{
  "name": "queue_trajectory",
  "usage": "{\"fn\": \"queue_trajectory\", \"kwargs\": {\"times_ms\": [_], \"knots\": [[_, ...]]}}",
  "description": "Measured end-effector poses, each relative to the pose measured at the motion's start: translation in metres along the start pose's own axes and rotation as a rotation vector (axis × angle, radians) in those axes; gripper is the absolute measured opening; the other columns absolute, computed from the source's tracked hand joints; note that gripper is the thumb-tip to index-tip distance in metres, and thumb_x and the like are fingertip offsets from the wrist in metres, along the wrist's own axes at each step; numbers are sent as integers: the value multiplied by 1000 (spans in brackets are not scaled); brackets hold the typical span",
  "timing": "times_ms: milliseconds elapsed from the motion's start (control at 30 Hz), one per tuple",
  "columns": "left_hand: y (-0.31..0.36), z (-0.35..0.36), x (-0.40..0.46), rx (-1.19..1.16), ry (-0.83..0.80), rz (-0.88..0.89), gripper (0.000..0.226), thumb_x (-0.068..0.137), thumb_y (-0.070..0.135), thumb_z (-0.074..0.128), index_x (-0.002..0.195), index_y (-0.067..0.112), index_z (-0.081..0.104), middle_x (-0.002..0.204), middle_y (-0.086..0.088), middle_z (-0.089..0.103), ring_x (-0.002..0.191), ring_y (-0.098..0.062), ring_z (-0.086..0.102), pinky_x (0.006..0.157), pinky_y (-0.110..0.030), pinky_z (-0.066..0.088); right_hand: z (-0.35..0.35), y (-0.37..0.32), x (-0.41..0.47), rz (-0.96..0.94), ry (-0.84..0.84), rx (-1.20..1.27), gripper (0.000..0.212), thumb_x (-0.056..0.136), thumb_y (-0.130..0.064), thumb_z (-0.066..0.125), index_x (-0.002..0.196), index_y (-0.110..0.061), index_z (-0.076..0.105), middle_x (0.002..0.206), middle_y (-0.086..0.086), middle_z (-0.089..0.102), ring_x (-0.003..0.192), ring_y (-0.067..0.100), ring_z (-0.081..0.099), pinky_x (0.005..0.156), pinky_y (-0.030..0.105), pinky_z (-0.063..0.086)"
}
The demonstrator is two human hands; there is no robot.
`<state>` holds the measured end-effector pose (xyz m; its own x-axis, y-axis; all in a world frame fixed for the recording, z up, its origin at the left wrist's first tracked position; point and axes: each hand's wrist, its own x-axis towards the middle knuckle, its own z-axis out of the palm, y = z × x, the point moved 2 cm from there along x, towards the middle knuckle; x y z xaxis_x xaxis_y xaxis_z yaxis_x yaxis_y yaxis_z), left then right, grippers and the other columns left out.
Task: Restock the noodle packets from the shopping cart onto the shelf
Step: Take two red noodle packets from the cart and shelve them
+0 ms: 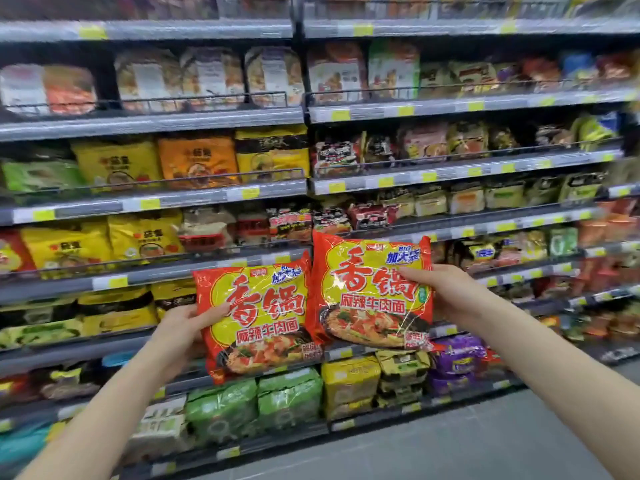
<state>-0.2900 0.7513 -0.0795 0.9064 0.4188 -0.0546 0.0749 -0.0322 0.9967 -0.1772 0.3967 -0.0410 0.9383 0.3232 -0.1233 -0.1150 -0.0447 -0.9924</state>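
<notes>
Two red-and-yellow noodle packets are held up side by side in front of the shelves. My left hand grips the left noodle packet by its left edge, thumb across the front. My right hand grips the right noodle packet by its right edge, thumb on the front. The right packet sits a little higher and overlaps the left one's edge. Both are upright, facing me, in front of the shelf rows at mid height. The shopping cart is out of view.
Several tiers of grey shelving with yellow price tags hold yellow, green, orange and purple noodle packs. A vertical upright divides two shelf bays. Grey floor runs along the bottom right.
</notes>
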Motion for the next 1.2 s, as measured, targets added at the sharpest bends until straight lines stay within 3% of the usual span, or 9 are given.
{"fn": "queue_trajectory", "kwargs": {"times_ms": [133, 333, 400, 533, 667, 833, 1000, 1200], "knots": [[16, 97, 32, 23, -145, 30, 26, 82, 20, 66, 96, -1, 65, 89, -18, 73, 72, -28, 66, 67, -36, 51, -87, -4, -14, -29, 131, 13, 27, 83, -26, 70, 103, -9, 68, 91, 7, 76, 72, 19, 72, 61, 29, 53], [30, 235, 66, 6, -315, 36, 36, 76, 26, 70, 99, -2, 64, 87, -18, 74, 76, -31, 68, 77, -41, 53, -202, -2, -24, -33, 301, 1, 26, 84, -24, 69, 103, -6, 67, 88, 6, 76, 74, 21, 72, 69, 33, 55], [30, 274, 76, -10, -363, 38, 44, 70, 30, 72, 99, -3, 64, 89, -20, 73, 76, -31, 68, 72, -38, 51, -235, -2, -26, -34, 341, -1, 25, 84, -24, 69, 102, -7, 67, 87, 6, 76, 76, 23, 72, 73, 36, 55], [28, 342, 90, -53, -439, 37, 24, 83, 22, 66, 95, 1, 66, 87, -15, 74, 67, -23, 71, 53, -27, 55, -290, 0, -26, -30, 414, -2, 29, 83, -26, 70, 104, -7, 67, 89, 7, 76, 84, 26, 70, 86, 41, 52], [24, 389, 105, -44, -458, 38, 25, 82, 23, 67, 95, 1, 67, 88, -16, 74, 70, -25, 71, 58, -31, 55, -333, 4, -13, -18, 442, 17, 35, 81, -26, 72, 109, -7, 66, 96, 9, 75, 96, 30, 69, 96, 47, 49], [23, 429, 130, -25, -459, 13, 30, 81, 22, 69, 97, -3, 66, 90, -18, 73, 74, -27, 71, 56, -29, 55, -369, 14, 16, 0, 447, 41, 34, 81, -25, 71, 110, -7, 65, 95, 8, 76, 93, 28, 70, 91, 44, 51], [21, 463, 165, -27, -454, 3, 24, 83, 19, 67, 95, -1, 65, 85, -14, 74, 67, -21, 71, 52, -27, 55, -400, 27, 61, 36, 434, 88, 35, 82, -25, 71, 111, -7, 65, 100, 10, 75, 98, 30, 69, 94, 49, 50], [24, 506, 225, 15, -469, 22, 22, 81, 22, 68, 94, 4, 66, 86, -12, 75, 74, -22, 71, 71, -37, 54, -441, 24, 132, 35, 403, 50, 38, 79, -25, 73, 111, -6, 64, 98, 12, 75, 96, 30, 70, 88, 45, 54]]}}
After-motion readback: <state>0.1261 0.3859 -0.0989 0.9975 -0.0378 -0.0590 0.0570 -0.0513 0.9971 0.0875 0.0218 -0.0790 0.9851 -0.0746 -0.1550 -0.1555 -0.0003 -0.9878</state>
